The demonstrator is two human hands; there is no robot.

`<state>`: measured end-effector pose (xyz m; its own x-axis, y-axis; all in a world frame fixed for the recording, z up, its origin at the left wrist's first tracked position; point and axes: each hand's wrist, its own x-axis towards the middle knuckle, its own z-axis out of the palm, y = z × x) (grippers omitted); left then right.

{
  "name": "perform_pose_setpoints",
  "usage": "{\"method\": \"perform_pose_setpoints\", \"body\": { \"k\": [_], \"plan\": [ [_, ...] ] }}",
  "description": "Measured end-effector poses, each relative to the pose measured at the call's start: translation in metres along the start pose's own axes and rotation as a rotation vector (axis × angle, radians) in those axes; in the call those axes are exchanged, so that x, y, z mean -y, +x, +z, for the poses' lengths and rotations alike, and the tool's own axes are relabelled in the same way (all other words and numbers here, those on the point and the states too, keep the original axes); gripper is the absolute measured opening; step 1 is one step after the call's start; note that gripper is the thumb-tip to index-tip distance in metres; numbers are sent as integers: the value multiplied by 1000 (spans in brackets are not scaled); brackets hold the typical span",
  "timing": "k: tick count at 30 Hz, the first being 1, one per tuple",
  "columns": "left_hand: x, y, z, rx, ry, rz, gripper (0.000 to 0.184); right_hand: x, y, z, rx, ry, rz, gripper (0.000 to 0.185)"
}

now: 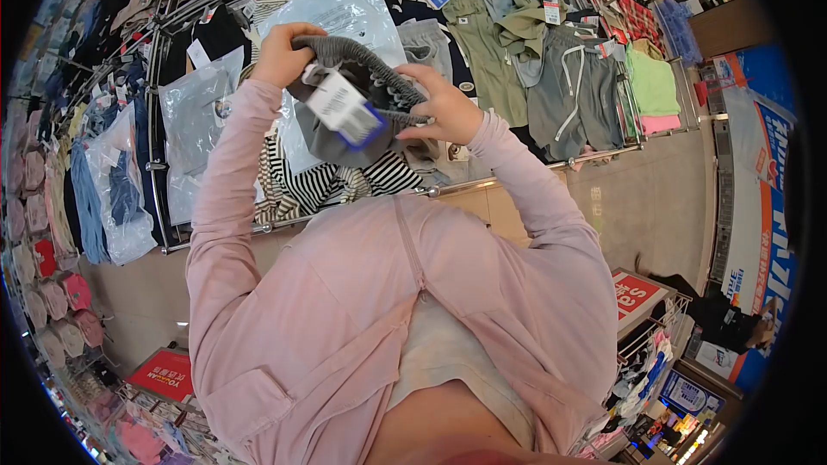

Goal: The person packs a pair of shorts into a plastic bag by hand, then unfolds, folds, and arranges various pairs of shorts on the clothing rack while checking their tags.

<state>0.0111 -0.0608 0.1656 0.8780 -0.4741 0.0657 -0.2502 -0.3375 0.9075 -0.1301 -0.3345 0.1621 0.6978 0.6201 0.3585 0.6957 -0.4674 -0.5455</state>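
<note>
A dark grey garment [349, 139] with a gathered elastic waistband hangs between my two hands. My left hand [282, 55] is closed on one end of the waistband. At the other end my right hand [444, 107] pinches the band between thumb and fingers. The waistband is stretched into an open loop. A white tag with a barcode [339, 106] and a blue-edged label hang at the front of the garment, slightly blurred. Beneath it lie a plastic-wrapped item [340, 7] and black-and-white striped clothing [301, 179].
A metal-railed display [508, 174] holds folded clothes, including olive trousers [487, 60], grey drawstring trousers [575, 95] and a green garment [652, 84]. Racks stand at the left. A red sign [164, 373] is at lower left. Another person [719, 317] is at the right.
</note>
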Motion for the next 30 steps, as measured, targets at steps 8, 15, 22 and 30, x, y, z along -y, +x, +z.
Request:
{"method": "perform_pose_setpoints", "body": {
  "k": [8,15,22,30],
  "plan": [
    [-69,-14,31,223,-45,178,47,16,37,-18,-178,-185,-353,39],
    [-113,-26,8,711,-625,73,33,31,42,-66,-94,-422,-233,49],
    [-62,-2,-10,64,716,423,18,34,36,-75,-76,-449,-288,46],
    [-105,-17,6,656,205,110,37,35,56,-113,-254,-548,-220,33]
  ]
}}
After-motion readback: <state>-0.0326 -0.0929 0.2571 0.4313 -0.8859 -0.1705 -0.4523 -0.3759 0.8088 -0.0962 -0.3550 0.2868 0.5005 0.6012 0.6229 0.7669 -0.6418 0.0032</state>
